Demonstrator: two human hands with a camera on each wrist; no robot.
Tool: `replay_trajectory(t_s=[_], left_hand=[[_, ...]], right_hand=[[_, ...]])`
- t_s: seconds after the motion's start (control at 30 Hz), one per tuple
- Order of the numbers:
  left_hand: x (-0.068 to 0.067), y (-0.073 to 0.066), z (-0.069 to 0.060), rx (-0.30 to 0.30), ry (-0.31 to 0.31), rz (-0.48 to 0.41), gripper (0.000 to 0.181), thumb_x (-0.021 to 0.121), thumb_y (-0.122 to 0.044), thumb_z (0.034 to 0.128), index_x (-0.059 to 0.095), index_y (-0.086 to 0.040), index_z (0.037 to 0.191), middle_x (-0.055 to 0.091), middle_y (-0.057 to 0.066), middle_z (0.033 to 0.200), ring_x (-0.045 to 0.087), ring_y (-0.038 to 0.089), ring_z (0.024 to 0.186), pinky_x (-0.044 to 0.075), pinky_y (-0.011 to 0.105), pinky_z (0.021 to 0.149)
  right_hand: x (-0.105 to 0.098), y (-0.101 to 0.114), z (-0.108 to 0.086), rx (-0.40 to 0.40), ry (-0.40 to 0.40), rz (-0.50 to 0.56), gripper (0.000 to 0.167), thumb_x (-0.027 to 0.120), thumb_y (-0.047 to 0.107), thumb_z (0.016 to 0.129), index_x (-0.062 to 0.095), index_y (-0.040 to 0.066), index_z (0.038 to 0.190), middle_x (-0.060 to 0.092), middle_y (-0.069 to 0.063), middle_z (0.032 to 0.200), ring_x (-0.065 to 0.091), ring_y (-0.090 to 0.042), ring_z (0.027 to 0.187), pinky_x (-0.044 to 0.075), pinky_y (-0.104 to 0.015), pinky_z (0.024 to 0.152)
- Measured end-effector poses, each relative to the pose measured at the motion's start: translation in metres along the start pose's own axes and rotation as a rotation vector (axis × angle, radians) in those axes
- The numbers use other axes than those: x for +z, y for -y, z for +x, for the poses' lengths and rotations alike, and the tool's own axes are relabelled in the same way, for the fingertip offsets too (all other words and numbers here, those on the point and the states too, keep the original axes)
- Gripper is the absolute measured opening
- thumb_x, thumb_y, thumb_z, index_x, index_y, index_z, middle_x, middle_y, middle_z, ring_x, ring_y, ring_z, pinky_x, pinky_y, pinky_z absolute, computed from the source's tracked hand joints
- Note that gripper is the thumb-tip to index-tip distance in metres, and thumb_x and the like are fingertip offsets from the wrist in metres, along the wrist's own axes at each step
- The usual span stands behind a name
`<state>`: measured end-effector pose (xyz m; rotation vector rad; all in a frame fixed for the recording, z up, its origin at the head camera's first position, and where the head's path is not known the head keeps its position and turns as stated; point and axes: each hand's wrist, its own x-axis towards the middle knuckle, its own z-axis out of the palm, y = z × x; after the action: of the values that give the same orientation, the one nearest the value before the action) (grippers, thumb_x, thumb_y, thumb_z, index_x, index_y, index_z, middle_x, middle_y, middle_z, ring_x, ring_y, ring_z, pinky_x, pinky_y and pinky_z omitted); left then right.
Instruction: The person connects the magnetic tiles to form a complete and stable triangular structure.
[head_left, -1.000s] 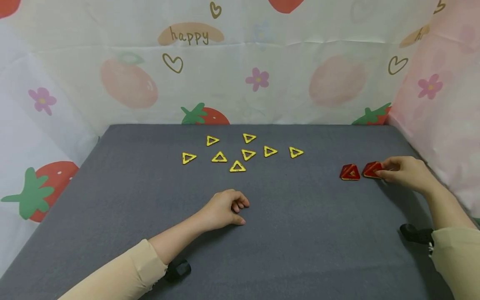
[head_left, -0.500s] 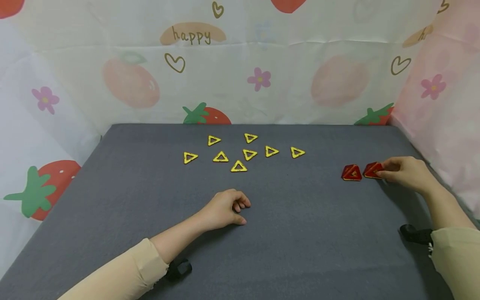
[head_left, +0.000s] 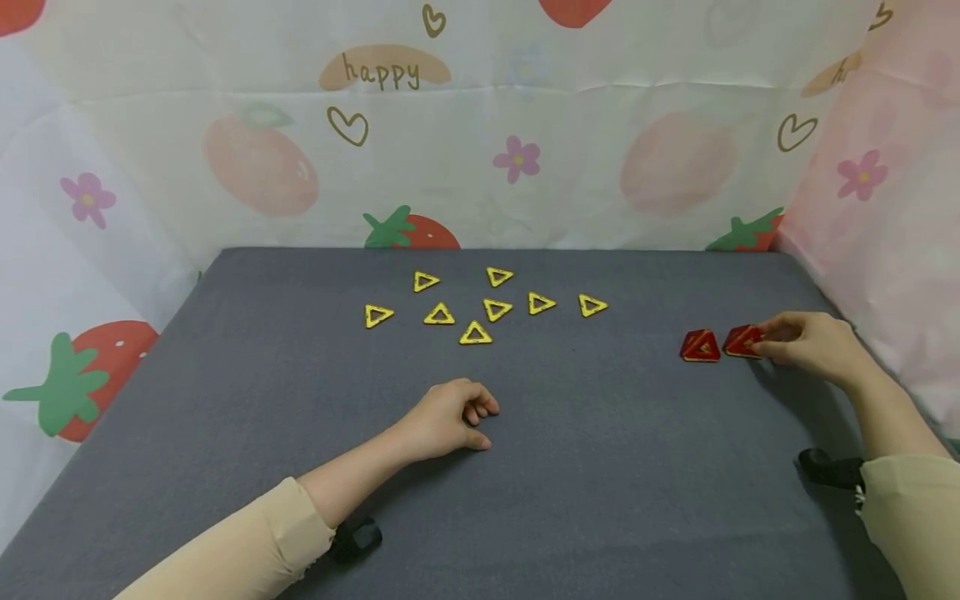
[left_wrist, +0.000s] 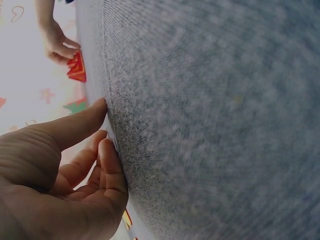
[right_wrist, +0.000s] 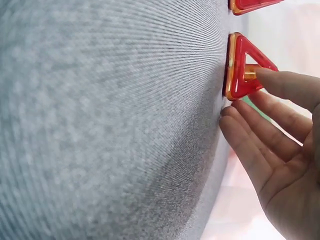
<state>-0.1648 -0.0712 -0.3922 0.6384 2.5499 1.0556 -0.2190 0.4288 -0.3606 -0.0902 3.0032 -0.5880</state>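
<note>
At the right of the table, the right hand (head_left: 816, 346) pinches a red triangular pyramid (head_left: 741, 342) between thumb and fingers. The right wrist view shows this pyramid (right_wrist: 240, 70) resting on the cloth with the thumb on its near face. A second red pyramid (head_left: 700, 346) stands just to its left, a narrow gap between them. The left hand (head_left: 446, 421) rests on the cloth near the middle, fingers loosely curled; in the left wrist view the left hand (left_wrist: 75, 175) holds nothing.
Several flat yellow triangles, among them one in front (head_left: 476, 340) and one at the right (head_left: 583, 306), lie scattered behind the left hand. Grey cloth (head_left: 600, 467) covers the table. Patterned curtains (head_left: 570, 192) stand behind and at both sides.
The right hand and the red pyramid it pinches have shifted very slightly left, toward the other pyramid. The left hand stays where it was.
</note>
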Motion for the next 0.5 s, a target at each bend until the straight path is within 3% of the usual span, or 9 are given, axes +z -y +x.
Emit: replay_trajectory(t_s=[0.13,0.23,0.37,0.43,0.5], left_hand=[[0.0,0.001,0.0,-0.003,-0.001,-0.002,0.034,0.084,-0.008,0.0766,0.069,-0.007,0.108,0.063,0.004,0.098,0.055,0.009,0.084,0.047,0.023,0.077],[0.0,0.0,0.0,-0.009,-0.002,-0.005,0.034,0.084,-0.007,0.0764,0.069,-0.008,0.108,0.063,0.004,0.097,0.055,0.01,0.083,0.047,0.023,0.077],[0.0,-0.001,0.0,-0.013,-0.001,-0.006,0.035,0.084,-0.007,0.0763,0.069,-0.007,0.108,0.062,0.004,0.097,0.055,0.009,0.083,0.047,0.023,0.077],[0.0,-0.001,-0.001,-0.011,0.0,-0.006,0.035,0.084,-0.007,0.0764,0.069,-0.007,0.108,0.062,0.004,0.097,0.055,0.009,0.083,0.047,0.023,0.077],[0.0,-0.001,-0.001,-0.009,0.0,-0.007,0.035,0.083,-0.007,0.0765,0.069,-0.007,0.108,0.063,0.004,0.098,0.055,0.009,0.083,0.047,0.022,0.077]], right_hand=[[-0.003,0.001,-0.001,0.01,-0.003,0.006,0.052,0.061,0.044,0.095,0.062,0.003,0.127,0.074,-0.02,0.109,0.059,0.006,0.072,0.046,-0.028,0.066],[-0.004,0.002,-0.001,0.003,-0.041,0.01,0.054,0.059,0.047,0.095,0.062,0.004,0.128,0.071,-0.024,0.116,0.064,-0.01,0.086,0.045,-0.028,0.068],[-0.005,0.006,0.0,-0.013,-0.125,0.034,0.055,0.06,0.048,0.094,0.064,0.003,0.126,0.067,-0.027,0.123,0.056,0.01,0.087,0.045,-0.025,0.068],[-0.005,0.01,0.001,-0.018,-0.163,0.051,0.054,0.061,0.047,0.094,0.065,0.003,0.124,0.067,-0.027,0.122,0.043,0.025,0.078,0.044,-0.022,0.067],[-0.005,0.015,0.001,-0.019,-0.197,0.07,0.053,0.062,0.047,0.094,0.065,0.004,0.124,0.067,-0.026,0.122,0.036,0.03,0.075,0.043,-0.019,0.066]])
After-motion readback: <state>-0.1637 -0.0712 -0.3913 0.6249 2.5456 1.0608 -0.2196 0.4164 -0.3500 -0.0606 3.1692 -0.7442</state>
